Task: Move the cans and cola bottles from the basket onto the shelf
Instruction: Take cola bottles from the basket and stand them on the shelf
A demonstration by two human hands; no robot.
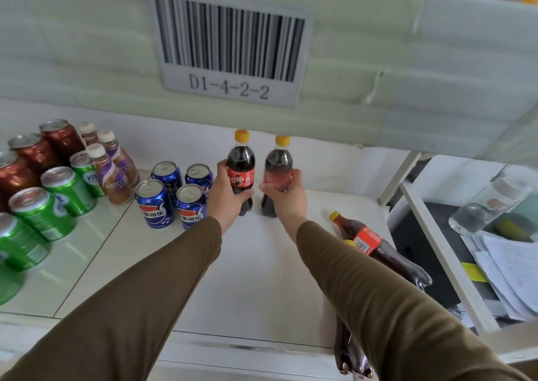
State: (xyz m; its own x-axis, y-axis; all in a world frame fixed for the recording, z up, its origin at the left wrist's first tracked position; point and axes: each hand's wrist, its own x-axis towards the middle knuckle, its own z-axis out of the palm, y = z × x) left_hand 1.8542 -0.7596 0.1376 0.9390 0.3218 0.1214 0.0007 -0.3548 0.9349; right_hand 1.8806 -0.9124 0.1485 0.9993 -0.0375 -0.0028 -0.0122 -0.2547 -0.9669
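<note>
Two cola bottles with yellow caps stand upright side by side on the white shelf (262,264). My left hand (225,195) is wrapped around the left cola bottle (241,165). My right hand (286,198) grips the right cola bottle (278,162). Another cola bottle (375,246) lies on its side on the shelf to the right, and a further one (350,351) lies partly hidden under my right sleeve. Several blue cola cans (171,194) stand just left of my left hand. No basket is in view.
Green cans (55,203), dark red cans (37,150) and purple-labelled coffee bottles (112,171) fill the shelf's left part. A barcode label (230,48) hangs on the shelf board above. To the right, beyond a white frame post (445,249), are papers and a clear bottle (489,209).
</note>
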